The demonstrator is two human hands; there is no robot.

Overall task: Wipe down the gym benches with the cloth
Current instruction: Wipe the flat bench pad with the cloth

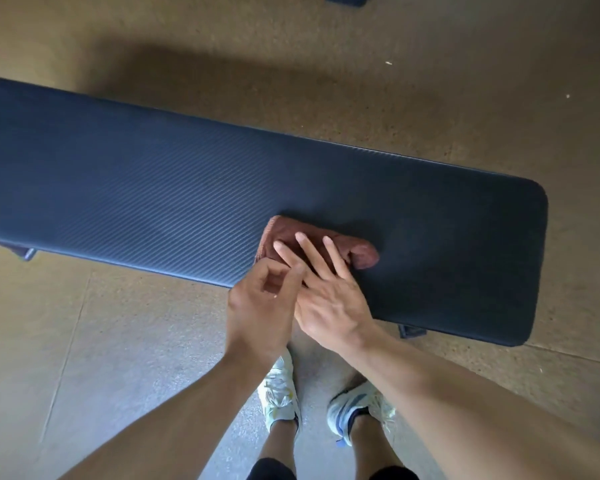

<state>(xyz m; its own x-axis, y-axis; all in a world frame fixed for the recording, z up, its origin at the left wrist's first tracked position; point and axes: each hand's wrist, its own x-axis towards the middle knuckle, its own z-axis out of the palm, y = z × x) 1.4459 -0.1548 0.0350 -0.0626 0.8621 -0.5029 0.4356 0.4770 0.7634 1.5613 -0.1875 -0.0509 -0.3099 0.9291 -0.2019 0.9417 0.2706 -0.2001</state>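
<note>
The soft, light cloth (321, 245), bunched near the counter's (118, 174) near edge right of middle, is pressed flat by the straight-fingered right hand (329, 299), the loosely curled left hand (260, 306) seemingly holding nothing, and is judged best handled under a flat palm.

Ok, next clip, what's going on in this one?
A person stands over a dark padded gym bench and is wiping it with a reddish-brown cloth. The right hand lies flat on the cloth with its fingers straight, pressing it onto the pad near the edge closest to the person, toward the bench's rounded end. The left hand sits right beside it with fingers loosely curled at the cloth's near edge; whether it actually grips the cloth is hard to tell.
</note>
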